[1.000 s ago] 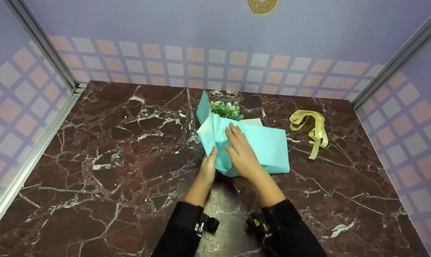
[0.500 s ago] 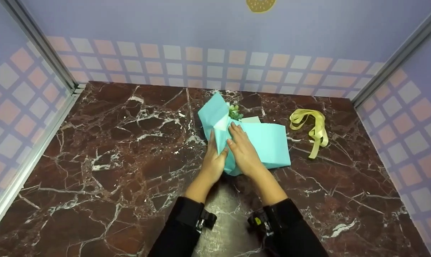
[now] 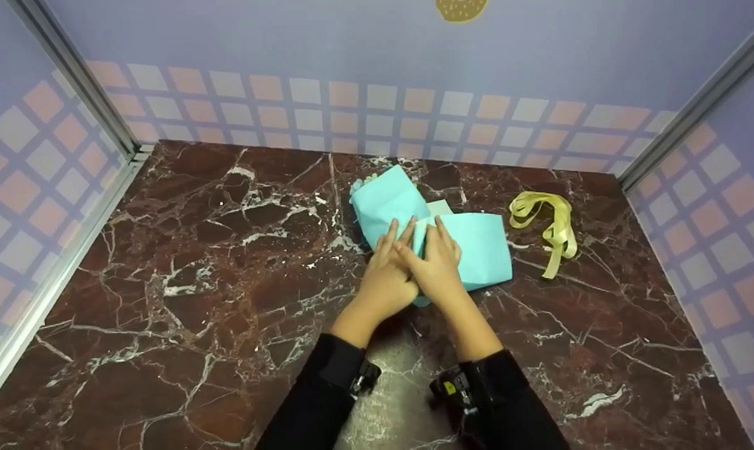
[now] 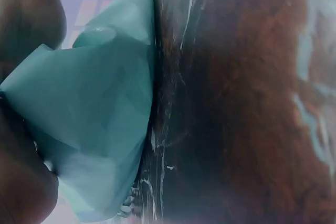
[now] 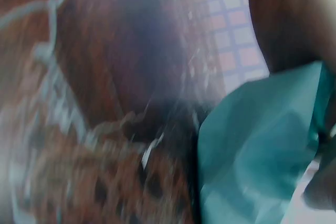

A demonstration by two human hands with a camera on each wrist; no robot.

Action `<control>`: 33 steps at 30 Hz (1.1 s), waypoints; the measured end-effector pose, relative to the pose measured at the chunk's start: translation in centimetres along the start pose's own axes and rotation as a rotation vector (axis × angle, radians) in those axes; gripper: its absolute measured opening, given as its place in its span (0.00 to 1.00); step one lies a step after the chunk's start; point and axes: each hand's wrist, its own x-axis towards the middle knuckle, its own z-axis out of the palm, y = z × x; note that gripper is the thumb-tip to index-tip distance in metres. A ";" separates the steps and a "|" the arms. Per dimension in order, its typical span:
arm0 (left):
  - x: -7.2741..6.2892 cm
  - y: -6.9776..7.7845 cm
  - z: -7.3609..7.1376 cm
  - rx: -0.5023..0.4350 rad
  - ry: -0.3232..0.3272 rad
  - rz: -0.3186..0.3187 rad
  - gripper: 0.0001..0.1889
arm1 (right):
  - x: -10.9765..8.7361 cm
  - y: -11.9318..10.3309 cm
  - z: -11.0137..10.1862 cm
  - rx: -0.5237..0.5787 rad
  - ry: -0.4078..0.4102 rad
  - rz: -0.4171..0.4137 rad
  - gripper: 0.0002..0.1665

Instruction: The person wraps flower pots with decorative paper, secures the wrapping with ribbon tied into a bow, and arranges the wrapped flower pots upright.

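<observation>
Turquoise wrapping paper lies on the marbled table, folded over a bunch of small flowers. Only a few blossoms peek out at its upper left; the rest is covered. My left hand holds the folded paper from the left, its fingers lying over it. My right hand grips the gathered middle, a narrow pleat standing between its thumb and fingers. The two hands touch. Both wrist views show the paper between dark parts of the hand, in the left and right view.
A loose yellow ribbon lies on the table to the right of the paper. A pale sheet corner sticks out behind the paper. Lilac panels with a checked band stand at the back and both sides.
The left flap of paper has been folded rightward over the flowers, hiding most of them. My left hand has moved right against my right hand, which now holds the gathered pleat.
</observation>
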 end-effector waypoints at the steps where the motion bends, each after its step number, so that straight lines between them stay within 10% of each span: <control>1: 0.1 0.1 0.1 0.005 0.001 0.007 0.38 | 0.0 -0.1 0.0 0.003 0.016 0.027 0.52; 11: 0.5 -0.1 -0.3 -0.024 -0.029 0.014 0.44 | -0.2 -0.8 -0.5 0.191 0.202 0.131 0.23; 18: 0.6 -0.6 -0.8 -0.230 -0.014 0.046 0.35 | -0.8 -0.2 -1.1 0.218 0.297 0.167 0.22; 33: 2.6 -0.9 -0.4 -0.247 0.038 0.035 0.25 | -0.7 1.6 -2.2 0.318 0.252 0.212 0.22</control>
